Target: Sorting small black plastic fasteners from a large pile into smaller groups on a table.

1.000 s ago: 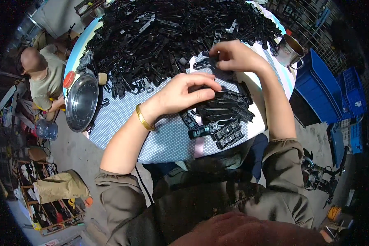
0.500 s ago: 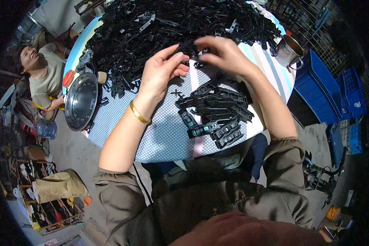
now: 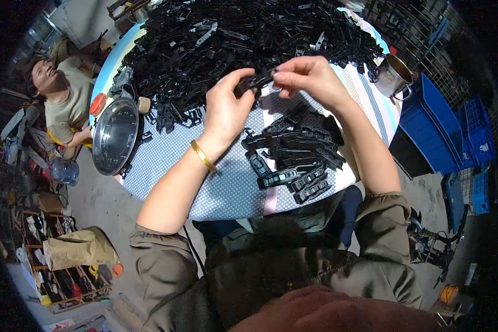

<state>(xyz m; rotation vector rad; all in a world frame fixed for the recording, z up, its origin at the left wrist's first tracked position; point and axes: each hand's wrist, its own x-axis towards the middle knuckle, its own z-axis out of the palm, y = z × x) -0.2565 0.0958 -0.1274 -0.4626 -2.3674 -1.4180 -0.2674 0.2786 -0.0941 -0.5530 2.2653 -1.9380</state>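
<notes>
Between my two hands is a black plastic part, held just above the cloth at the near edge of a big heap. My left hand, with a gold bangle at the wrist, grips its left end between thumb and fingers. The fingertips of my right hand pinch its right end. Right in front of my body lies a smaller pile of long black parts, several of them side by side. The large heap of loose black plastic pieces covers the far part of the table.
A steel bowl stands at the table's left edge near a red lid. On the right edge is a metal mug, with blue crates beyond it. Another person sits at the left. The patterned tablecloth shows in front.
My hands have closed in on a black part, which now spans between them; before, the fingers were more spread. The left hand has shifted slightly right. The whole view has shifted a little.
</notes>
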